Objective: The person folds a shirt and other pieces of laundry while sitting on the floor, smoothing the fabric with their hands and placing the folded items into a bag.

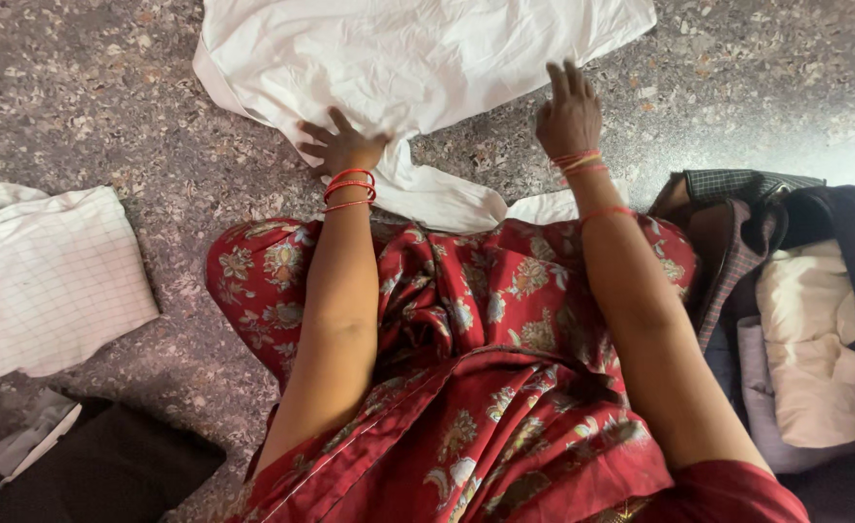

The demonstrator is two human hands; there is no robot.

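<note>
A white garment (418,58) lies spread on the speckled stone floor (89,97) in front of my knees. My left hand (340,145) rests flat on its near left edge, fingers apart, red bangles on the wrist. On the garment's right part, my right hand (569,114) presses down with the fingers stretched forward, red and yellow bangles at the wrist. Neither hand grips anything. A white sleeve or tail (447,199) of the garment trails toward my lap, which is covered by red flowered cloth (466,320).
A folded white checked cloth (45,276) lies at the left. Below it sit a dark folded garment (108,470) and a white piece. At the right is a pile of clothes (795,320): dark, checked, brown and cream pieces.
</note>
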